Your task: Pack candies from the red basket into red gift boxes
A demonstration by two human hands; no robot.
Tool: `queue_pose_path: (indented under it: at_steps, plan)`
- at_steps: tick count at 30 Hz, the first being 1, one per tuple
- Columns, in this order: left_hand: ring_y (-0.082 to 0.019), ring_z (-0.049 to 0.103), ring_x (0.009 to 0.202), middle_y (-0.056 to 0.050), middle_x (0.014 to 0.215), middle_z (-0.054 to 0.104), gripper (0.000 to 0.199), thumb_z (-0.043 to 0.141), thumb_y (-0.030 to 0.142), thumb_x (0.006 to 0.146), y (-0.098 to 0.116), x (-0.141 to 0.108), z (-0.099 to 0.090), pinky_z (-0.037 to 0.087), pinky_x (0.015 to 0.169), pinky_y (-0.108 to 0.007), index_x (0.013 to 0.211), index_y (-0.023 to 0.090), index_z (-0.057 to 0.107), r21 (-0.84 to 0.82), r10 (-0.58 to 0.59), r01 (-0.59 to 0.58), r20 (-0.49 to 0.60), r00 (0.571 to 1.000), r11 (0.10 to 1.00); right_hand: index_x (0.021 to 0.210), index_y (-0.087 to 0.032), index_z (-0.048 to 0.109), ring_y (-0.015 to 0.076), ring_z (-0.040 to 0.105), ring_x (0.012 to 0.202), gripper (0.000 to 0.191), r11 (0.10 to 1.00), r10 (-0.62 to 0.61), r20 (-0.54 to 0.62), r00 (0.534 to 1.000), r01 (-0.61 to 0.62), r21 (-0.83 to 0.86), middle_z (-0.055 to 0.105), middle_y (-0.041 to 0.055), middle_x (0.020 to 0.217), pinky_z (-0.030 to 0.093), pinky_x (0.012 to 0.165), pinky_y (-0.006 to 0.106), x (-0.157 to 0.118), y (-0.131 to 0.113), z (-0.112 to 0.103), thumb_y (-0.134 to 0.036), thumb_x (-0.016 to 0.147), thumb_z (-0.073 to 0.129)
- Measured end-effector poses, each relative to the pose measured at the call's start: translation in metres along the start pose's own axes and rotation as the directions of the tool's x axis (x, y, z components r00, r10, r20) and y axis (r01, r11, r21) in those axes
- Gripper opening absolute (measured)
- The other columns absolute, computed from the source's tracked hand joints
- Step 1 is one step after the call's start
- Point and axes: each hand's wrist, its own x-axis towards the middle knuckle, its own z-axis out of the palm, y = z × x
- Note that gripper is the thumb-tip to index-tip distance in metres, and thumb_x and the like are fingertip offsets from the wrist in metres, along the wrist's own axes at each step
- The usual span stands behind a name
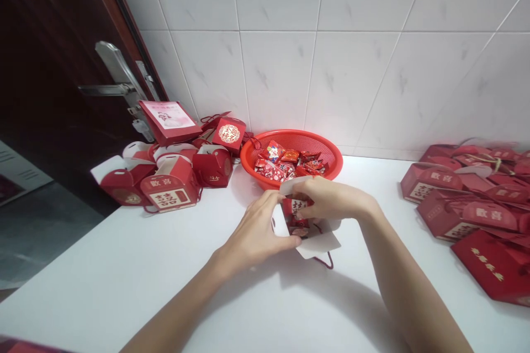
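Observation:
An open candy box (321, 245) with white inner flaps stands on the table in front of me. Red-wrapped candies (298, 226) lie inside it. My left hand (259, 229) grips the box's left side, thumb along the near edge and fingers at the far left. From the right, my right hand (331, 199) reaches into the opening. Its thumb lies against the wrapped candies, while its other fingers are partly hidden behind the box wall, so what they hold is unclear. A dark red cord (327, 261) loops out below the box. Just behind sits a red plastic basket (337, 165) of wrapped candies.
Several red gift boxes (169, 185), some with open tops, cluster at the left back. Closed red boxes (467, 212) crowd the right side of the white table (157, 265). A tiled wall (351, 83) borders the back, and a dark door (53, 71) stands left.

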Motion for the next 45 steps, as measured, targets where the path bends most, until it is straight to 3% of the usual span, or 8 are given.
queue_pose_path:
  at_steps: [6, 13, 19, 25, 28, 31, 36, 45]
  plan:
    - [-0.028, 0.059, 0.111, -0.003, 0.121, 0.060, 0.049, 0.077, 0.038, 0.070, -0.002, 0.002, -0.002, 0.049, 0.092, -0.041, 0.113, 0.025, 0.056, -0.012, -0.033, 0.033, -0.005, 0.999, 0.999, 0.088, -0.016, 0.066, 0.0142, 0.056, 0.072, 0.019, 0.985, 0.013, -0.035, 0.999, -0.019, -0.172, 0.066, 0.0054, 0.089, 0.035, 0.054, 0.024, 0.007, 0.001, 0.006, -0.007, 0.076, 0.054]
    - [-0.026, 0.061, 0.105, -0.003, 0.114, 0.061, 0.048, 0.079, 0.035, 0.068, 0.000, 0.001, -0.001, 0.050, 0.088, -0.038, 0.110, 0.024, 0.058, -0.010, -0.010, 0.010, -0.011, 1.000, 1.000, 0.088, -0.022, 0.078, 0.0128, 0.053, 0.068, 0.030, 0.986, 0.009, 0.247, 0.969, 0.032, -0.161, 0.070, 0.0011, 0.086, 0.033, 0.053, 0.025, 0.005, -0.007, 0.006, -0.009, 0.081, 0.052]
    - [-0.026, 0.060, 0.106, -0.003, 0.116, 0.060, 0.048, 0.078, 0.035, 0.069, 0.000, 0.001, -0.001, 0.050, 0.089, -0.038, 0.110, 0.024, 0.057, -0.010, -0.003, 0.003, -0.005, 1.000, 1.000, 0.095, -0.026, 0.078, 0.0133, 0.055, 0.071, 0.027, 0.986, -0.020, 0.257, 0.966, 0.061, -0.154, 0.070, -0.0001, 0.088, 0.034, 0.054, 0.024, 0.009, -0.004, 0.009, -0.017, 0.082, 0.056]
    - [-0.028, 0.061, 0.108, -0.004, 0.118, 0.061, 0.048, 0.077, 0.036, 0.070, 0.000, 0.000, -0.001, 0.049, 0.093, -0.042, 0.112, 0.024, 0.057, -0.006, 0.007, -0.008, -0.009, 1.000, 1.000, 0.080, -0.018, 0.070, 0.0151, 0.054, 0.064, 0.016, 0.974, 0.135, 0.187, 0.973, -0.096, -0.203, 0.066, 0.0038, 0.078, 0.033, 0.051, 0.026, 0.015, -0.002, 0.011, -0.016, 0.082, 0.054]
    - [-0.029, 0.060, 0.111, -0.005, 0.122, 0.060, 0.052, 0.078, 0.036, 0.068, 0.000, 0.000, -0.001, 0.049, 0.095, -0.043, 0.115, 0.025, 0.056, -0.015, 0.003, -0.003, -0.007, 1.000, 1.000, 0.080, -0.017, 0.068, 0.0159, 0.056, 0.068, 0.019, 0.978, 0.097, 0.066, 0.993, -0.083, -0.192, 0.066, 0.0056, 0.080, 0.034, 0.054, 0.026, 0.012, -0.001, 0.008, -0.013, 0.083, 0.050]
    - [-0.030, 0.059, 0.112, -0.006, 0.122, 0.061, 0.054, 0.079, 0.036, 0.068, 0.000, 0.000, -0.002, 0.049, 0.095, -0.044, 0.116, 0.025, 0.056, -0.017, 0.001, -0.001, -0.006, 1.000, 1.000, 0.088, -0.017, 0.068, 0.0154, 0.056, 0.070, 0.020, 0.984, 0.024, 0.061, 0.998, -0.013, -0.177, 0.067, 0.0057, 0.085, 0.035, 0.055, 0.025, 0.011, -0.002, 0.008, -0.012, 0.085, 0.049]
    - [-0.029, 0.058, 0.115, -0.006, 0.123, 0.060, 0.053, 0.078, 0.037, 0.069, -0.003, 0.001, -0.001, 0.049, 0.096, -0.042, 0.116, 0.023, 0.057, -0.011, -0.005, 0.005, -0.016, 1.000, 1.000, 0.099, -0.016, 0.068, 0.0162, 0.055, 0.068, 0.022, 0.957, 0.158, 0.070, 0.985, -0.135, -0.256, 0.065, 0.0073, 0.088, 0.033, 0.052, 0.026, 0.012, -0.004, 0.011, -0.016, 0.088, 0.049]
    - [-0.028, 0.059, 0.112, -0.005, 0.118, 0.061, 0.052, 0.079, 0.035, 0.069, -0.004, 0.002, -0.001, 0.049, 0.093, -0.040, 0.115, 0.023, 0.058, -0.026, 0.027, -0.027, -0.015, 1.000, 0.999, 0.075, -0.017, 0.069, 0.0138, 0.053, 0.068, 0.021, 0.971, -0.015, 0.198, 0.980, 0.061, -0.231, 0.067, 0.0024, 0.079, 0.033, 0.057, 0.027, 0.006, -0.012, 0.012, -0.011, 0.084, 0.051]
